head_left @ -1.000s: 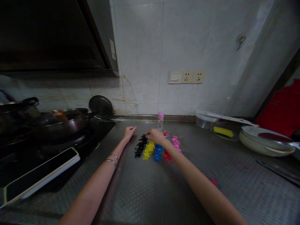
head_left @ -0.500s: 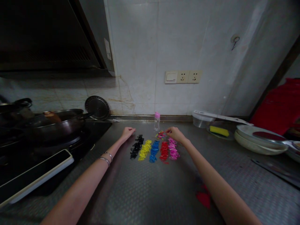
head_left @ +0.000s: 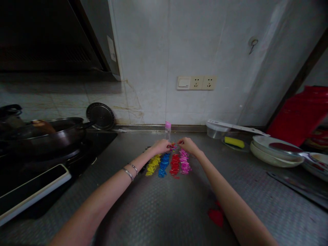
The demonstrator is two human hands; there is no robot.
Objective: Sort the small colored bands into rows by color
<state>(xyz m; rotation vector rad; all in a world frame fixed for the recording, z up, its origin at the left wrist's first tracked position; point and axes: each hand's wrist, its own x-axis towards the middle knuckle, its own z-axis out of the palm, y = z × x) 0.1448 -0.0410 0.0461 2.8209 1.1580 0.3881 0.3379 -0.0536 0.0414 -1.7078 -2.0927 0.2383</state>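
Small coloured bands lie in strips on the metal counter: yellow [head_left: 153,165], blue [head_left: 164,165], red [head_left: 175,164] and pink [head_left: 185,162]. My left forearm and hand partly cover the black strip [head_left: 145,168]. Behind the strips is a small mixed-colour pile [head_left: 173,147]. My left hand [head_left: 162,146] is at the pile's left side, its fingers pinched together. My right hand [head_left: 186,145] is closed at the pile's right side, above the pink strip. What either hand's fingertips hold is too small to make out. A clear bottle with a pink cap [head_left: 167,130] stands behind the pile.
A wok [head_left: 51,136] and a black-topped white device [head_left: 33,191] are at the left. To the right are a plastic tub [head_left: 216,131], a yellow sponge [head_left: 234,142], stacked bowls [head_left: 274,155] and a knife [head_left: 294,188]. Something red [head_left: 215,217] lies beside my right forearm.
My left hand has moved right, from beyond the black strip to the mixed pile, now partly covering the black strip. My right hand stays near the pile. The view has shifted slightly.
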